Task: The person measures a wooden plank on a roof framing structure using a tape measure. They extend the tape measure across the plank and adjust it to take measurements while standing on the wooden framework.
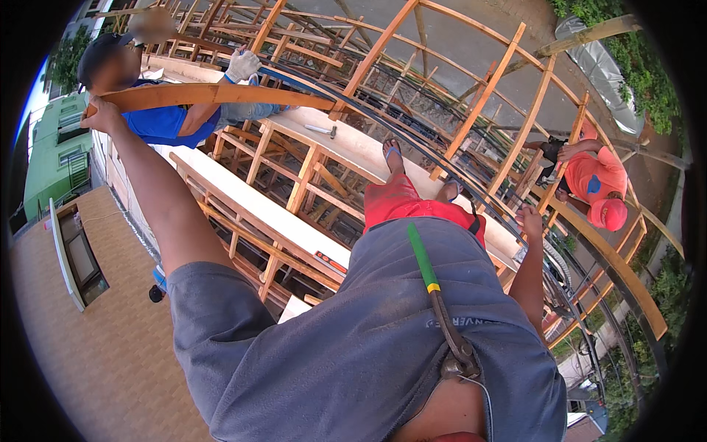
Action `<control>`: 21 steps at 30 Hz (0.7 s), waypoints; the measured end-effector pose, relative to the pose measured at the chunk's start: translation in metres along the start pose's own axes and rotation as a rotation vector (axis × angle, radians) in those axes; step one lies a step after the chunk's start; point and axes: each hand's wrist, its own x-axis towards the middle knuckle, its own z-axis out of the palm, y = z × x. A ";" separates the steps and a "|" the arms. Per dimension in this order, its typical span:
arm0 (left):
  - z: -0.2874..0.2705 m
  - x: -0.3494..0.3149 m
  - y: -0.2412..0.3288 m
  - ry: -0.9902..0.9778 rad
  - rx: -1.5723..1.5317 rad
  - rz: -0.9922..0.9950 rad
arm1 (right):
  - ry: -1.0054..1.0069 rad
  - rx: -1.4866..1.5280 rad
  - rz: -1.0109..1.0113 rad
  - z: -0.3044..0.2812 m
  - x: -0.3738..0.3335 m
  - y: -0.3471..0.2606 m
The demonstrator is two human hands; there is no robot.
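Note:
Raised at the far left, my left hand (105, 118) is closed around the end of a long wooden plank (213, 93). The plank reaches rightward in front of a co-worker in a blue shirt (158, 125). On the right, my right hand (529, 221) is low beside an upright of the timber frame and some dark cables. Its fingers look loosely apart, with nothing visible in them. A pair of green-handled pincers (423, 259) hangs by its head from my shirt collar.
A hammer (321, 131) lies on the board walkway (357, 145) under my feet. An orange-and-black tool (331, 262) rests on a pale board (250, 206). Open gaps show between timber supports (300, 177). Another worker in orange (595, 177) is beyond the frame at right.

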 end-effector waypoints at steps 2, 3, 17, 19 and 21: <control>0.005 -0.002 0.001 -0.020 -0.002 -0.001 | 0.006 0.028 0.001 -0.007 0.002 0.001; 0.007 -0.001 0.001 -0.029 -0.002 -0.001 | 0.024 -0.005 -0.018 -0.007 0.002 0.003; 0.006 -0.017 0.003 0.107 0.069 0.010 | -0.024 -0.040 0.047 0.028 0.006 -0.002; 0.003 -0.021 0.003 0.113 0.112 0.006 | -0.030 -0.043 0.027 0.032 0.006 -0.011; -0.006 -0.011 -0.006 0.098 0.083 -0.012 | -0.043 -0.071 0.005 0.037 0.006 -0.020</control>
